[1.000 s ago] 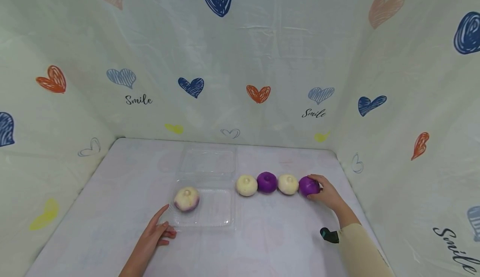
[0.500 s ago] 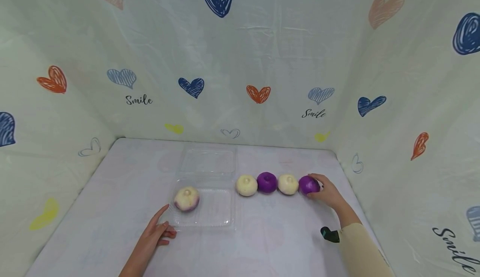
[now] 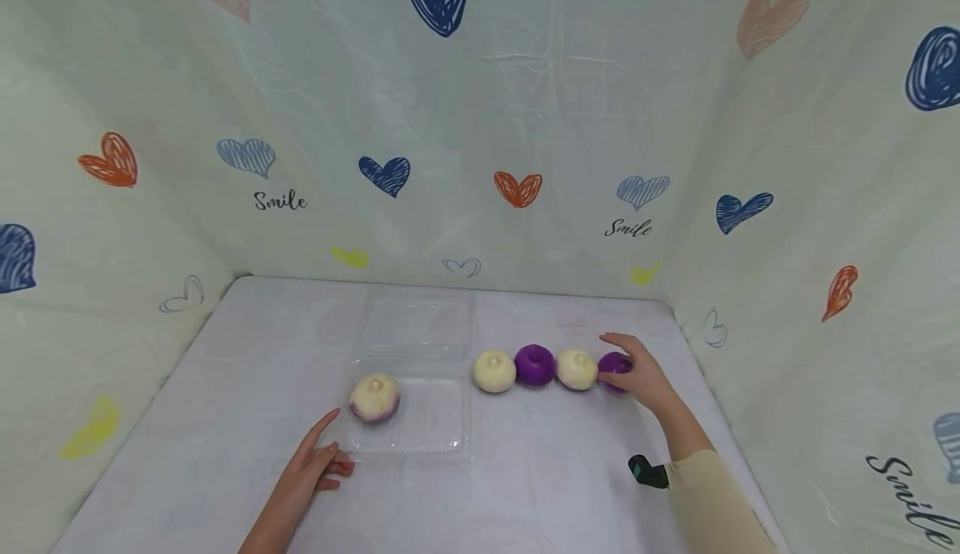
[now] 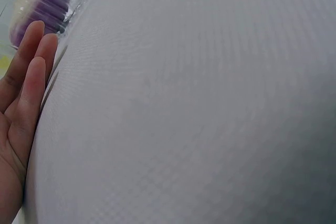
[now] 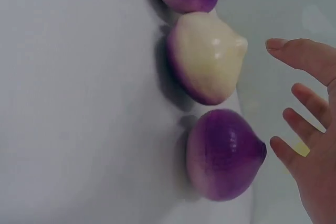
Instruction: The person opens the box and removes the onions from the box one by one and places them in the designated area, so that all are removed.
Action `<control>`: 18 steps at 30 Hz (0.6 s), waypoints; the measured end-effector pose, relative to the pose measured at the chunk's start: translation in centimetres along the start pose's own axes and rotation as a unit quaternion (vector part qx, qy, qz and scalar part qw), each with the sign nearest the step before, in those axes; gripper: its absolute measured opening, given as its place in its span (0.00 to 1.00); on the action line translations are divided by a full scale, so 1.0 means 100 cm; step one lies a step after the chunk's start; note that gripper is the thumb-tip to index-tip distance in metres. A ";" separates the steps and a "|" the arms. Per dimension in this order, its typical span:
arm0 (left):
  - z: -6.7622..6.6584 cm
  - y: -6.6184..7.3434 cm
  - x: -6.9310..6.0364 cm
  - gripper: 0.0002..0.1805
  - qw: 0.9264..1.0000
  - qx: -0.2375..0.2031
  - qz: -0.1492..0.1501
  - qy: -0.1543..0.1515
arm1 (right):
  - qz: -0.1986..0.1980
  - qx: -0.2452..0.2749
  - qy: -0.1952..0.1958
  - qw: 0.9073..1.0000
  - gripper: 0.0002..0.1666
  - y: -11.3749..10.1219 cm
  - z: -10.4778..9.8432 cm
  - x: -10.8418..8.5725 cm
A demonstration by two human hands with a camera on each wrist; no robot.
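Observation:
A row of turnip-like vegetables lies on the table: a white-topped turnip, a purple one, another white-topped turnip and a purple turnip at the right end. Above that end turnip hovers my right hand, fingers spread; the right wrist view shows a gap between the hand and the purple turnip. My left hand rests with its index finger extended at the left edge of a clear plastic clamshell box. Inside that box, at its left, sits a white-and-purple turnip.
The clamshell's lid lies folded back behind its base. A dark strap piece sticks out from the cream right sleeve. Heart-printed cloth walls enclose the white table at the back and sides.
My right hand has let go of the purple turnip at the row's right end and moved slightly up and left over it. The left hand has stayed still.

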State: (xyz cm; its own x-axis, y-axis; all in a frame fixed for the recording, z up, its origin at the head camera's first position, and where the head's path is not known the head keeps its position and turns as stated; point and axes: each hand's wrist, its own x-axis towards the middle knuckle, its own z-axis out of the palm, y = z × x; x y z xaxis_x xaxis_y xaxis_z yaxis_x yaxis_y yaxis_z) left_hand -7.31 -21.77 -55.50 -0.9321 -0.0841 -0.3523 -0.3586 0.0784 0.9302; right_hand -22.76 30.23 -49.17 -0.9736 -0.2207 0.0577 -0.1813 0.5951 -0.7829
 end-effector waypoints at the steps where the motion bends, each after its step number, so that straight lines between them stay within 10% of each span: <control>1: 0.000 0.000 0.000 0.29 1.000 -0.001 -0.002 0.000 | -0.007 0.005 0.001 1.000 0.38 -0.003 0.002 0.000; 18: 0.000 -0.001 0.001 0.30 1.000 -0.009 0.009 0.002 | -0.052 0.084 -0.030 0.995 0.35 -0.052 0.071 0.005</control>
State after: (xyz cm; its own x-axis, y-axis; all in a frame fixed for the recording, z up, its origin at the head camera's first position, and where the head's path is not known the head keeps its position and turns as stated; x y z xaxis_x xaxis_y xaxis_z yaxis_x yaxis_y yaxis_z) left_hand -7.36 -21.78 -55.58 -0.9384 -0.0870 -0.3345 -0.3402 0.0618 0.9383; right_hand -21.31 21.54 -49.50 -0.9397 -0.3236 0.1110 -0.2506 0.4304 -0.8672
